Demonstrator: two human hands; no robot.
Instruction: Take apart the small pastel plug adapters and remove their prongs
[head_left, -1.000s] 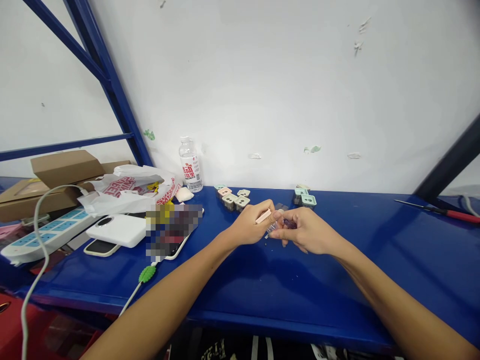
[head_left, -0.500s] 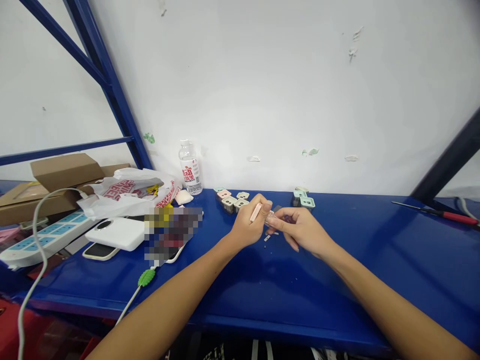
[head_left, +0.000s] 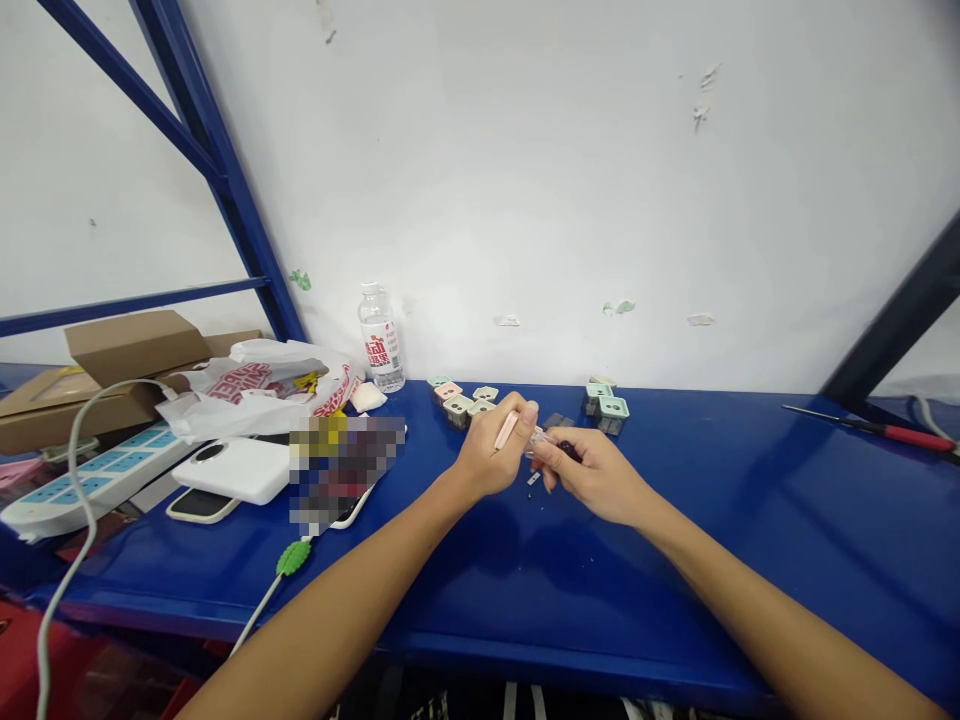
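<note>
My left hand [head_left: 495, 445] is closed around a pale pink piece [head_left: 506, 430], whose narrow edge shows above the fingers; the rest of it is hidden. Against it, my right hand [head_left: 596, 470] pinches a small object with a clear part [head_left: 537, 440] and a dark rounded end [head_left: 570, 450]; its kind cannot be made out. Both hands meet above the blue table. Just below the fingers lie a small metal blade-like strip [head_left: 534, 479] and a tiny dark bit [head_left: 529, 496]. Behind the right hand is a dark translucent piece [head_left: 556, 420].
Several two-holed blocks with pastel tops [head_left: 457, 405] stand behind my left hand, and more [head_left: 613, 408] behind my right. A bottle [head_left: 381, 340], plastic bag [head_left: 259, 385], power strip [head_left: 90, 480] and white device [head_left: 236, 468] crowd the left. A red-handled screwdriver [head_left: 911, 436] lies right.
My right hand has turned and lowered slightly, its fingers curling in more, and the dark rounded end now shows more clearly. My left hand keeps its grip almost unmoved.
</note>
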